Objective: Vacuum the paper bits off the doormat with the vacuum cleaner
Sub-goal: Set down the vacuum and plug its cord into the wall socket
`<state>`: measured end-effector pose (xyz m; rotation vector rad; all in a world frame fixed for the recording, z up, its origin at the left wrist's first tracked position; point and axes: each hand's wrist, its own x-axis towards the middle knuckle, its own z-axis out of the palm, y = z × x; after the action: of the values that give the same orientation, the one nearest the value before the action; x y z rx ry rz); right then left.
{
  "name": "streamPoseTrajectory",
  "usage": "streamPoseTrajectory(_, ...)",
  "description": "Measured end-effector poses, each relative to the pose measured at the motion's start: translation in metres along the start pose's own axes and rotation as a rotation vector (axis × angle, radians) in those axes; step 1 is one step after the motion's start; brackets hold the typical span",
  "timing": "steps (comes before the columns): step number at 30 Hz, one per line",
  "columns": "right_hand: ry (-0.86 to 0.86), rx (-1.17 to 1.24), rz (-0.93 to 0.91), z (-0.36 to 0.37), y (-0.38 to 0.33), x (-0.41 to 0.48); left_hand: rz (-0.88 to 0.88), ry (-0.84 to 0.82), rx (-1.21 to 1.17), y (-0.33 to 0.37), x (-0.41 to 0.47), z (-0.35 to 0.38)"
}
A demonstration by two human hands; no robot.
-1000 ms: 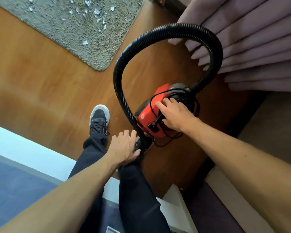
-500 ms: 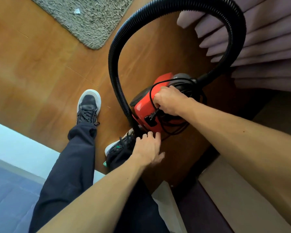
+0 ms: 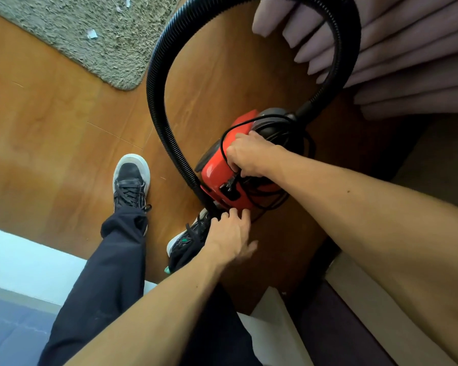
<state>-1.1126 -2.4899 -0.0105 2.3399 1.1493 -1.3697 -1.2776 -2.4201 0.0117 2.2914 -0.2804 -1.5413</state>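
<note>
The vacuum (image 3: 217,175) stands on the floor (image 3: 50,128) close to the curtain (image 3: 407,62), directly under the hands. Its long axis goes from the person's near left to the far right. The right hand (image 3: 251,157) lies on top of it with the fingers curled. It seems to grip the black cord (image 3: 275,199) that is wound there, though a handle under the cord cannot be excluded. The left hand (image 3: 230,233) is lower and nearer to the person. Its fingers are loosely spread and hold nothing, and the tips are just beside the lower end of the hose (image 3: 156,101). The hose rises from the far end of the vacuum, makes a high arch and comes down on the left side. The doormat (image 3: 103,48) lies well apart, ahead and to the left, with its rounded corner towards the vacuum. A paper bit (image 3: 91,34) is still on it. The left hand is therefore on the doormat's side. Probably the cord must be freed first, before the hose end can go there. No dust container is visible.
</note>
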Motion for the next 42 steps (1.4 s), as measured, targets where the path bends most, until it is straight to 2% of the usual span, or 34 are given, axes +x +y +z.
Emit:
streamPoseTrajectory(8, 0.096, -0.051, -0.022, 0.016, 0.002, 0.005, 0.016, -0.009, 0.007, 0.009, 0.01, 0.001)
streamPoseTrajectory(11, 0.171, 0.078, -0.042, 0.019, 0.008, 0.003, 0.024, 0.003, 0.019, 0.009, 0.012, 0.003)
streamPoseTrajectory(14, 0.27, 0.311, -0.015, 0.018, 0.014, -0.002, 0.025, 0.024, 0.024, 0.008, 0.01, 0.003)
streamPoseTrajectory(18, 0.464, 0.641, 0.09, 0.0, 0.024, -0.026, 0.03, 0.044, 0.051, 0.009, 0.007, -0.004)
streamPoseTrajectory(25, 0.978, 0.993, 0.32, -0.033, 0.057, -0.083, 0.061, 0.087, 0.094, 0.025, -0.001, -0.03)
streamPoseTrajectory(29, 1.232, 1.136, 0.495, -0.037, 0.066, -0.115, 0.06, 0.17, -0.011, 0.044, -0.005, -0.048)
streamPoseTrajectory(35, 1.442, 1.321, 0.671, -0.032, 0.052, -0.183, 0.128, 0.321, -0.227, 0.076, -0.013, -0.075)
streamPoseTrajectory(42, 1.619, 1.608, 0.741, -0.028, 0.031, -0.27, 0.373, 0.338, -0.17, 0.118, -0.015, -0.086)
